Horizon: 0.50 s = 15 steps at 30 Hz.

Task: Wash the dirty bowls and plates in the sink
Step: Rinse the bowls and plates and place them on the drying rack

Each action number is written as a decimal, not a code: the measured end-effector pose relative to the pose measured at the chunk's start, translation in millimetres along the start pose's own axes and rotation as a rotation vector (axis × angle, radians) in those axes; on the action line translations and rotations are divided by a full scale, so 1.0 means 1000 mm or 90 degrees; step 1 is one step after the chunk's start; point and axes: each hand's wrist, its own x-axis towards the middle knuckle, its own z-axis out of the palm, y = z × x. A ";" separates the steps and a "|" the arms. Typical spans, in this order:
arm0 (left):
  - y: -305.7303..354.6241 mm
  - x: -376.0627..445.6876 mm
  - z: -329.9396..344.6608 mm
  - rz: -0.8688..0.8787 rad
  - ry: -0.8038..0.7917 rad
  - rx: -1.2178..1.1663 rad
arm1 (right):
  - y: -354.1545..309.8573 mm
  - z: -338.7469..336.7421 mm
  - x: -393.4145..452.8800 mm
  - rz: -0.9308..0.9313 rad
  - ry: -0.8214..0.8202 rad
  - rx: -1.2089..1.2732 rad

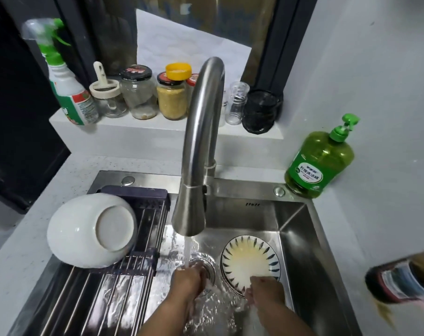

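Under the tap's stream, the left hand (188,275) is rinsing over the drain, fingers loosely curled, holding nothing. Just right of it, the right hand (264,291) is gripping the near rim of a plate (248,260), white with dark leaf marks and a yellowish film, tilted in the sink (300,241). Beyond the left hand, a white bowl (89,229) is lying upturned on the rack (143,214).

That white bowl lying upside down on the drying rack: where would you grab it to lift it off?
Probably by the rim. The white bowl rests tilted on the rack with its foot ring facing right and up, and the rounded wall offers no edge. I would come from the left, counter side, hook fingers under the low rim and press the thumb on the wall. Both hands are busy in the sink now.
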 end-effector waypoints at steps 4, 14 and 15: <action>0.006 0.001 0.013 -0.008 -0.036 -0.030 | -0.012 -0.004 0.019 -0.024 -0.041 0.027; -0.003 0.034 0.072 0.012 -0.104 0.044 | -0.027 -0.003 0.074 -0.171 -0.062 -0.093; -0.007 0.041 0.077 0.025 -0.104 0.068 | -0.023 -0.007 0.086 -0.192 -0.046 -0.127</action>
